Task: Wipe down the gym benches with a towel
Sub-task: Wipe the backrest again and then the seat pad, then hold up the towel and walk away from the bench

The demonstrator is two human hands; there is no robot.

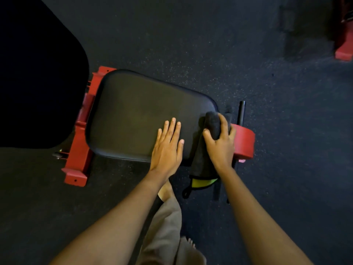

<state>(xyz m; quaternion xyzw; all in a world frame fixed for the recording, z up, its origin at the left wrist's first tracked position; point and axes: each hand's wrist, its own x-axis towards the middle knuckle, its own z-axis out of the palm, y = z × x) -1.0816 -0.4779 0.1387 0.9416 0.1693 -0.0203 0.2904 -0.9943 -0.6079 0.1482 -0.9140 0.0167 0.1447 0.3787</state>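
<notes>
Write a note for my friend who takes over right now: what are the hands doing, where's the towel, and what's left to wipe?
Left hand: flat on the black bench pad, fingers straight, near its front edge.
Right hand: grips the dark towel, bunched at the pad's right end; the rest of the towel hangs over the front edge.
Done: cannot tell how much is wiped; the pad shows no marks.
Left: sweep the towel across the pad toward the red frame, then move on to the other benches.
</notes>
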